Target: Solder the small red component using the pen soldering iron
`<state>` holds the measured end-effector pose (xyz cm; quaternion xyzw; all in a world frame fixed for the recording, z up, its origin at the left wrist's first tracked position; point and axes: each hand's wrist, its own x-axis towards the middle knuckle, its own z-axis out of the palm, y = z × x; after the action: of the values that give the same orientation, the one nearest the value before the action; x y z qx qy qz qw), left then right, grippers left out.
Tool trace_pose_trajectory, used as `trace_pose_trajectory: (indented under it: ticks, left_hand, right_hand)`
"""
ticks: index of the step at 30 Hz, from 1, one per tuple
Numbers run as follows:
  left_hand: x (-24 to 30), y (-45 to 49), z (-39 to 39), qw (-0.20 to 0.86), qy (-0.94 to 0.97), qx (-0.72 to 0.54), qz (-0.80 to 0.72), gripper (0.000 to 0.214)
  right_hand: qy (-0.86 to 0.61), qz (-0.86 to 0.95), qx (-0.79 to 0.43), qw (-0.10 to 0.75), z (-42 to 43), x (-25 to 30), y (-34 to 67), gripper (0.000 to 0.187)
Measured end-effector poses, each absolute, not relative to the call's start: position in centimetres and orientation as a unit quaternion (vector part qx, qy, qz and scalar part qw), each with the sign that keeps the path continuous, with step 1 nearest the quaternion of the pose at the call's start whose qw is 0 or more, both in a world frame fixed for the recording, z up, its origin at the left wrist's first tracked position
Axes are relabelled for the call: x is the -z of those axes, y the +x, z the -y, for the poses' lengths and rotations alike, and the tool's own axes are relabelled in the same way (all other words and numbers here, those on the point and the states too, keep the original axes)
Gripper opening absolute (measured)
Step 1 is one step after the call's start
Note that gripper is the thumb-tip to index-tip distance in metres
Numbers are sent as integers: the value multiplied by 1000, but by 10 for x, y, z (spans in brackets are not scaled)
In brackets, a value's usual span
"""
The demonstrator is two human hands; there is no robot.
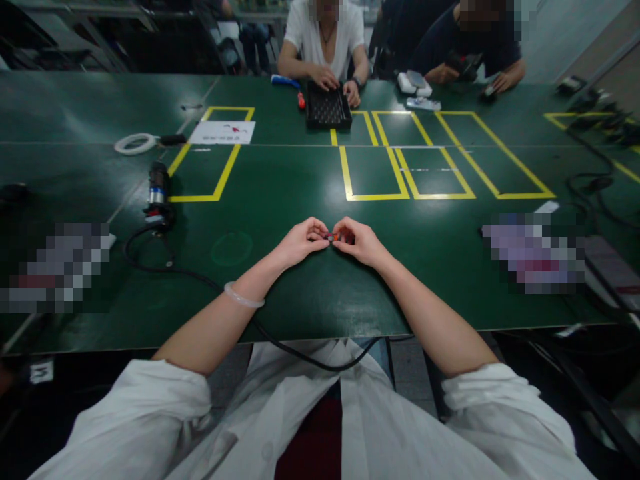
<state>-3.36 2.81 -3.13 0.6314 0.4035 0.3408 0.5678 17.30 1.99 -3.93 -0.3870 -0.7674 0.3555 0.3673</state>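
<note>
Pinching a small red part [334, 237] between them, left hand [300, 241] and right hand [361, 241] meet fingertip to fingertip over the green surface [280, 193], each grip closed on it.

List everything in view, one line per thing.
table: one, green, spans the view
tape outlines: several, yellow, on the table
tray: one, black, far side
sheet: one, white, inside the left outline
tubing coil: one, white, far left
tool: one, black and silver, left, with a black cable
people: two, white top and dark top, far side
small part: one, red, pinched between both hands
bracelet: one, pale, left wrist
left hand, right hand: fingertips together, centre
</note>
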Motion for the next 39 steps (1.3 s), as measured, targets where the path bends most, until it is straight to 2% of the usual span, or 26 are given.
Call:
trace_pose_trajectory:
  ticks: [16, 24, 39]
  left_hand:
    - [31, -34, -29, 549, 652, -334, -403, 40]
    - [29, -33, -27, 525, 671, -324, -411, 31]
    - [30, -33, -28, 534, 660, -329, -414, 32]
  right_hand:
    - [-397, 777, -344, 346, -20, 40, 175, 16]
    - [-401, 770, -354, 349, -19, 39, 174, 16]
    - [-399, 769, -353, 353, -19, 38, 176, 18]
